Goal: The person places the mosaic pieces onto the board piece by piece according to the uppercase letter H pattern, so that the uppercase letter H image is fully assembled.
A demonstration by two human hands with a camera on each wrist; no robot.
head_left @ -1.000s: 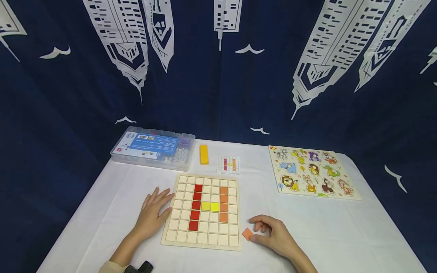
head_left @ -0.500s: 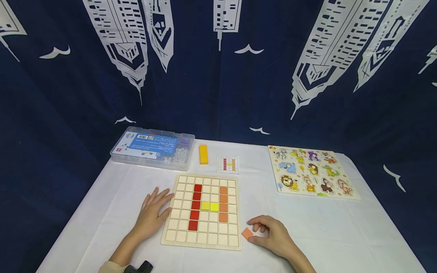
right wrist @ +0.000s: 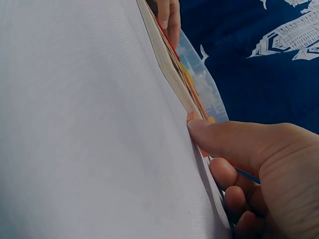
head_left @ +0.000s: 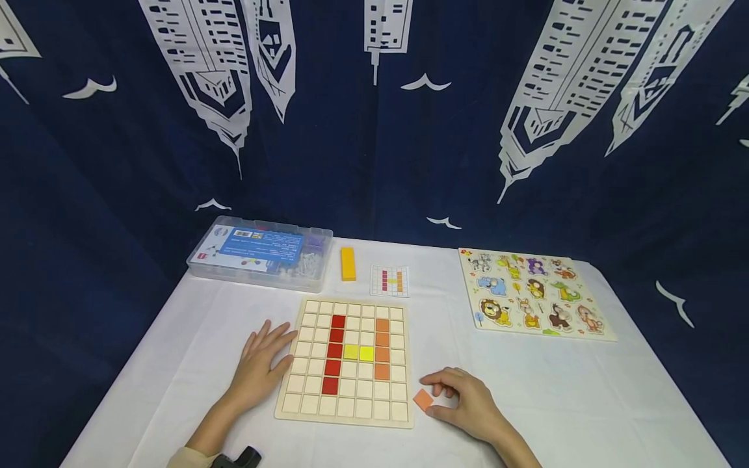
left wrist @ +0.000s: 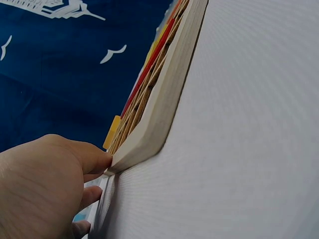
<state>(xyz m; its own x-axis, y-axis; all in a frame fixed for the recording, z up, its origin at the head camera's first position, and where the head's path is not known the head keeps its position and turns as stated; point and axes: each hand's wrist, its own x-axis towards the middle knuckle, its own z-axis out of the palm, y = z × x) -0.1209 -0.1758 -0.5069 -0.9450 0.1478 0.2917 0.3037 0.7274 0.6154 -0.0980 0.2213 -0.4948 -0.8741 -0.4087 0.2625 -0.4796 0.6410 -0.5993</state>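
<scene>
A pale wooden grid board (head_left: 344, 416) lies flat, bearing a column of several red tiles (head_left: 335, 351), two yellow tiles (head_left: 358, 352) and a column of several orange tiles (head_left: 382, 340). My left hand (head_left: 257, 364) lies with fingers extended at the board's left edge, its fingertip against the rim in the left wrist view. Just right of the board's lower right corner, my right hand (head_left: 465, 403) holds a loose orange square tile (head_left: 423, 400) by its near corner, fingers curled. In the right wrist view the thumb (right wrist: 204, 132) covers part of this tile.
Behind the board lie a yellow block (head_left: 348, 264) and a small pattern card (head_left: 389, 281) with red, yellow and orange squares. A clear plastic case (head_left: 263, 253) sits back left, an animal puzzle board (head_left: 535, 296) back right. A dark blue printed curtain (head_left: 374, 162) hangs behind.
My right index finger and thumb have shifted slightly left over the loose orange tile, which stays nearly in place. The left hand and the tiles on the board have not moved.
</scene>
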